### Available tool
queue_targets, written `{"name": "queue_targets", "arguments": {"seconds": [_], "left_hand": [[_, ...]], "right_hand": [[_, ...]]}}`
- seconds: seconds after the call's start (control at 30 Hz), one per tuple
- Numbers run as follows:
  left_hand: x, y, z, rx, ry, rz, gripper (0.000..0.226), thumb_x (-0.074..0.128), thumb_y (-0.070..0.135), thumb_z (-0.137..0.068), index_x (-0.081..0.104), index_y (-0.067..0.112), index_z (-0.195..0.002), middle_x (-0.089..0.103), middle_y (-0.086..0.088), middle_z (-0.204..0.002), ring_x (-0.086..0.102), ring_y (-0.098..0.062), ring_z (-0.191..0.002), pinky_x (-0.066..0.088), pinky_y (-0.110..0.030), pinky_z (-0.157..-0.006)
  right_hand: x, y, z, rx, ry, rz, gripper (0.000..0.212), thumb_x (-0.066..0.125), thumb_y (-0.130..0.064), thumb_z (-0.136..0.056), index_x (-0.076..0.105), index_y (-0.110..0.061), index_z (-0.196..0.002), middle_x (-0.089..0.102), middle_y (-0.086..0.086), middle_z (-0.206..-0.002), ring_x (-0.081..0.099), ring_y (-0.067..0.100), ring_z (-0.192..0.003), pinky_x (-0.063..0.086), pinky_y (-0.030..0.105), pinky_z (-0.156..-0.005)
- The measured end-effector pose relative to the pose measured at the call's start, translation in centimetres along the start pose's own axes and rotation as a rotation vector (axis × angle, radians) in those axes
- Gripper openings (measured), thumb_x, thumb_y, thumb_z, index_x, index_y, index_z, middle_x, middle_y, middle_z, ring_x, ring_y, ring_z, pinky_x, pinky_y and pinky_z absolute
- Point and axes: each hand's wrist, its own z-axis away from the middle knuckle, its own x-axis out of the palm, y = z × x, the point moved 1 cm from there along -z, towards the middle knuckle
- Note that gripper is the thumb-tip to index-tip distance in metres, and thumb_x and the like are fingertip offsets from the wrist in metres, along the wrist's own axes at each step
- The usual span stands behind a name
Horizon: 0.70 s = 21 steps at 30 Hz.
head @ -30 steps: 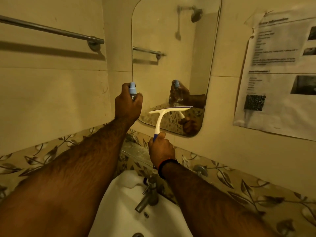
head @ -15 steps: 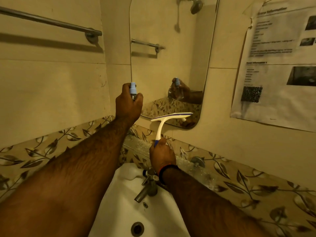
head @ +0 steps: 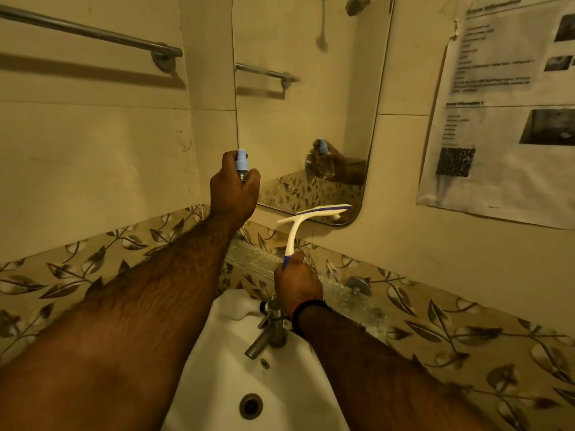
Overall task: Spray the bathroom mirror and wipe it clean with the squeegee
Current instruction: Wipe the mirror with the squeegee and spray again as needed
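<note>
Fingers of the right hand [head: 297, 286] are curled tight round the blue grip of the squeegee [head: 306, 227], and I can see its white neck rising from that fist to the crossbar. Its blade lies along the bottom edge of the mirror [head: 305, 98], toward the lower right corner, tilted so the right end sits a little higher; whether the rubber actually touches the glass I cannot tell from here. A dark band with a red edge circles that wrist.

On my other side, the left hand [head: 233, 192] is wrapped round a small spray bottle [head: 241, 165], with only its pale blue nozzle top standing clear above the knuckles. It is held up just beside the mirror's lower left edge, and I see the bottle and hand reflected in the glass.

Below both forearms sits the white washbasin [head: 217, 362] with its metal tap [head: 267, 332] and drain. A leaf-patterned tile border [head: 466, 334] runs along the wall behind it. Higher on the left wall I see a towel rail [head: 90, 34], and on the right a printed paper sheet [head: 504, 110] is stuck to the tiles, its text too blurred to read.
</note>
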Motion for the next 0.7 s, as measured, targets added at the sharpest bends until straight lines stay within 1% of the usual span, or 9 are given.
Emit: {"name": "queue_targets", "arguments": {"seconds": [0.07, 0.17, 0.27, 0.37, 0.53, 0.63, 0.7], "left_hand": [[0.0, -0.1, 0.1, 0.000, -0.007, 0.007, 0.044, 0.060, 0.027, -0.092, 0.046, 0.013, -0.132, 0.060, -0.008, -0.101, 0.067, -0.030, -0.078, 0.058, -0.039, -0.067], [0.0, 0.0, 0.2, -0.001, -0.001, 0.006, 0.044, 0.060, 0.027, -0.092, 0.047, 0.015, -0.132, 0.062, -0.008, -0.101, 0.067, -0.029, -0.077, 0.057, -0.036, -0.065], [-0.2, 0.3, 0.2, -0.002, -0.003, 0.018, 0.044, 0.060, 0.027, -0.092, 0.047, 0.015, -0.132, 0.062, -0.009, -0.102, 0.067, -0.029, -0.078, 0.060, -0.041, -0.069], [-0.5, 0.7, 0.3, 0.001, -0.003, 0.028, 0.044, 0.060, 0.027, -0.092, 0.047, 0.015, -0.132, 0.060, -0.006, -0.101, 0.067, -0.030, -0.080, 0.061, -0.047, -0.072], [-0.8, 1.2, 0.2, 0.015, -0.003, 0.056, 0.043, 0.061, 0.026, -0.092, 0.046, 0.016, -0.132, 0.058, -0.005, -0.100, 0.066, -0.029, -0.080, 0.061, -0.048, -0.073], [-1.1, 1.4, -0.4, 0.034, 0.004, 0.078, 0.042, 0.060, 0.025, -0.093, 0.047, 0.016, -0.132, 0.058, -0.005, -0.100, 0.063, -0.025, -0.078, 0.060, -0.044, -0.071], [-1.4, 1.8, -1.1, 0.059, 0.033, 0.076, 0.041, 0.060, 0.024, -0.093, 0.049, 0.015, -0.131, 0.061, -0.006, -0.098, 0.060, -0.018, -0.071, 0.056, -0.033, -0.063]], "right_hand": [[-0.1, 0.0, 0.2, 0.007, -0.008, -0.003, 0.025, 0.041, -0.031, -0.097, 0.041, -0.016, -0.116, 0.055, 0.000, -0.086, 0.053, 0.020, -0.071, 0.046, 0.033, -0.064], [-0.2, 0.2, 0.7, 0.011, -0.015, -0.005, 0.025, 0.041, -0.032, -0.097, 0.043, -0.015, -0.115, 0.059, 0.003, -0.092, 0.059, 0.023, -0.077, 0.052, 0.037, -0.071], [-0.2, 0.5, 1.2, 0.020, -0.016, -0.011, 0.026, 0.041, -0.033, -0.097, 0.043, -0.015, -0.116, 0.056, 0.001, -0.089, 0.057, 0.021, -0.075, 0.052, 0.035, -0.069], [-0.4, 0.6, 1.5, 0.037, -0.012, 0.008, 0.029, 0.040, -0.033, -0.098, 0.042, -0.015, -0.120, 0.059, 0.003, -0.093, 0.054, 0.019, -0.074, 0.049, 0.032, -0.068], [-0.6, 1.2, 2.3, 0.036, 0.007, 0.013, 0.029, 0.040, -0.034, -0.097, 0.042, -0.016, -0.119, 0.052, -0.003, -0.084, 0.053, 0.015, -0.070, 0.044, 0.027, -0.061], [-0.8, 1.3, 2.6, -0.027, 0.012, -0.003, 0.030, 0.043, -0.038, -0.095, 0.042, -0.019, -0.118, 0.054, -0.006, -0.082, 0.055, 0.013, -0.069, 0.047, 0.026, -0.060], [-1.3, 0.7, 2.5, -0.095, 0.029, 0.001, 0.031, 0.045, -0.040, -0.093, 0.043, -0.020, -0.116, 0.057, -0.004, -0.083, 0.058, 0.015, -0.070, 0.053, 0.031, -0.064]]}}
